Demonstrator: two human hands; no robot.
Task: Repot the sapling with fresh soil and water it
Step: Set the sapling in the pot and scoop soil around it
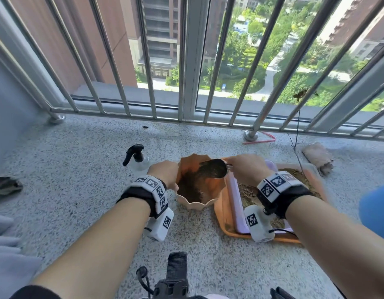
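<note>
A scalloped peach-coloured pot [195, 205] stands on the speckled balcony floor, with dark soil in its bottom. My left hand [165, 174] grips its left rim. My right hand [248, 167] holds a trowel [214, 170] by its handle, the blade tilted over the pot's mouth with soil sliding off it. To the right an orange tray [222, 212] holds a pale purple tray [236, 212] of brown soil. A thin bare sapling [298, 134] rises from the soil at the tray's far end. A clear spray bottle [137, 159] with a black trigger stands left of the pot.
A steel railing [193, 61] with glass closes the far side. A pinkish rolled cloth [317, 157] lies right of the trays, and a pink stick [262, 140] by the railing post. A dark crumpled object [5, 185] lies at the far left, a blue object [376, 210] at the right edge.
</note>
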